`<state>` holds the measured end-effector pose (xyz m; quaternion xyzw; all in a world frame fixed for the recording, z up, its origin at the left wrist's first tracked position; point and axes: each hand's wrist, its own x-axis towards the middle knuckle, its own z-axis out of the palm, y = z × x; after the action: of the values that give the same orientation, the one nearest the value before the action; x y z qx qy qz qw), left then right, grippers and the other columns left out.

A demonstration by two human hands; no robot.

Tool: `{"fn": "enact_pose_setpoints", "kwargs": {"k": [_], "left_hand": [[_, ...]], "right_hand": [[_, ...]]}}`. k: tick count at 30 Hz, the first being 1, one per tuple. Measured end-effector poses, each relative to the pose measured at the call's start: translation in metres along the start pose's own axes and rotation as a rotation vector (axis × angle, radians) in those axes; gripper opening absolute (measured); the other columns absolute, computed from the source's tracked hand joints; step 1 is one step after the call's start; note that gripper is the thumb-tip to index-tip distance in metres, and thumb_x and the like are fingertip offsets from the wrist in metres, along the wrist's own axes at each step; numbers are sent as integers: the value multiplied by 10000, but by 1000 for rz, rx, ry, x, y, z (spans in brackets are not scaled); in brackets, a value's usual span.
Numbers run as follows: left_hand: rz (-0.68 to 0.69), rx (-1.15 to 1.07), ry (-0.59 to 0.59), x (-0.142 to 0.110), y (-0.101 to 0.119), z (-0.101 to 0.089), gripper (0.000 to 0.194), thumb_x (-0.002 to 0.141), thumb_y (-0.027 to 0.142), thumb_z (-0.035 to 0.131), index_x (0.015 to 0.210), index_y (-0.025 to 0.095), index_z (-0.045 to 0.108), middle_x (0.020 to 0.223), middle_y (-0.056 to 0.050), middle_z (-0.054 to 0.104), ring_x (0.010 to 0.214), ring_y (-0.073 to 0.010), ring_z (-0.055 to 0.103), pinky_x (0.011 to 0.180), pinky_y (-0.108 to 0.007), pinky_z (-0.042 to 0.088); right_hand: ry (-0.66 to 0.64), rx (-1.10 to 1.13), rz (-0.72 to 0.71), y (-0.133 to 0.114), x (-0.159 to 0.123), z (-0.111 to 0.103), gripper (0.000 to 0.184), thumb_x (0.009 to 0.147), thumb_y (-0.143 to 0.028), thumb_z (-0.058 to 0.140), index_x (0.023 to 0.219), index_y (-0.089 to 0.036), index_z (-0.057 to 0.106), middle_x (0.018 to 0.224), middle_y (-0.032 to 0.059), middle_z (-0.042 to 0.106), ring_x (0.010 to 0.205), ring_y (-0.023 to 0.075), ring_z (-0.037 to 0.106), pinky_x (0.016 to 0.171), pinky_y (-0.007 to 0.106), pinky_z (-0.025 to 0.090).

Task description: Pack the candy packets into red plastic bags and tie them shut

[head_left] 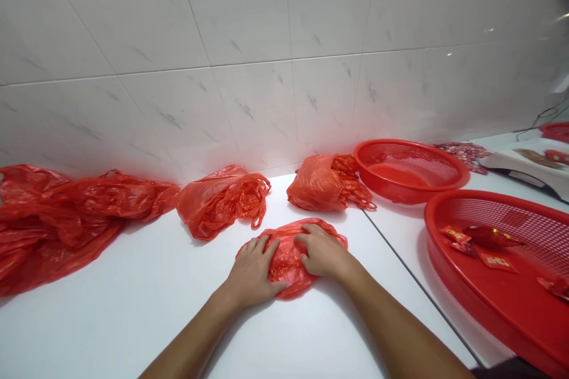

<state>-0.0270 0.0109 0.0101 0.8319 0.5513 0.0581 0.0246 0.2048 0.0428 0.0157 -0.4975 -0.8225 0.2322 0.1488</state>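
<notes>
A small crumpled red plastic bag lies on the white table just in front of me. My left hand rests flat on its left side with the fingers stretched forward. My right hand presses on its right side, fingers curled down into the plastic. Both hands touch the bag and hold it against the table.
Two more bunched red bags sit near the tiled wall, and a large heap of red bags lies at far left. Two red mesh baskets stand at right, the nearer holding red packets.
</notes>
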Motion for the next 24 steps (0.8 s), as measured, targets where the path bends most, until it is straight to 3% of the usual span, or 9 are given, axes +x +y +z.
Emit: {"fn": "enact_pose_setpoints", "kwargs": {"k": [3,6,9,12,15,18,21,24], "left_hand": [[9,-22,-51,-7,-7,-9,886,695,422,778,1539,275,553,1578,-142,548,1366,-413,557,1126,-557,468],[-13,-47,-84,-17,-13,-14,841,655,345,786,1479,328,622,1567,-100,579,1387,-419,570,1067,-542,534],[-3,-41,2,-26,-7,-12,735,635,208,762,1356,340,710,1483,-85,657,1323,-400,636,1054,-544,559],[164,-73,141,-32,8,-1,665,732,74,616,1331,345,716,1455,-38,679,1329,-313,644,1118,-488,545],[291,-124,179,-34,18,13,661,847,62,529,1431,343,656,1487,-18,660,1373,-272,622,1173,-460,524],[209,-152,132,-31,11,21,560,926,192,596,1467,328,640,1484,-47,662,1374,-319,625,1171,-529,528],[117,-201,61,-29,-2,18,620,867,327,744,1477,333,634,1544,-56,607,1441,-362,557,1190,-565,501],[88,-257,13,-30,-6,12,690,781,341,832,1448,356,656,1595,-45,555,1486,-358,504,1215,-548,473]], "right_hand": [[-65,75,61,15,7,-3,661,852,-266,648,1509,-214,596,1701,149,366,1575,306,355,1258,440,330],[-202,91,67,19,7,-7,995,729,-350,800,1642,-303,409,1788,108,127,1649,333,141,1293,470,265],[-349,56,85,13,4,-8,1218,628,-371,880,1676,-429,261,1799,53,-70,1652,375,-32,1296,554,210],[-433,13,99,10,2,-5,1318,598,-358,897,1680,-474,153,1779,36,-170,1637,385,-116,1291,600,170],[-460,-2,79,14,4,-1,1418,562,-343,917,1685,-461,59,1763,46,-210,1630,378,-150,1295,597,165],[-459,9,45,22,7,1,1533,510,-275,929,1687,-410,-43,1764,66,-193,1635,385,-126,1308,572,160],[-457,36,26,29,8,-1,1566,483,-227,920,1693,-358,-66,1776,74,-148,1645,385,-84,1315,536,182],[-423,105,0,37,9,-8,1528,502,-246,906,1710,-297,-29,1791,92,-60,1659,350,7,1314,473,222]]}}
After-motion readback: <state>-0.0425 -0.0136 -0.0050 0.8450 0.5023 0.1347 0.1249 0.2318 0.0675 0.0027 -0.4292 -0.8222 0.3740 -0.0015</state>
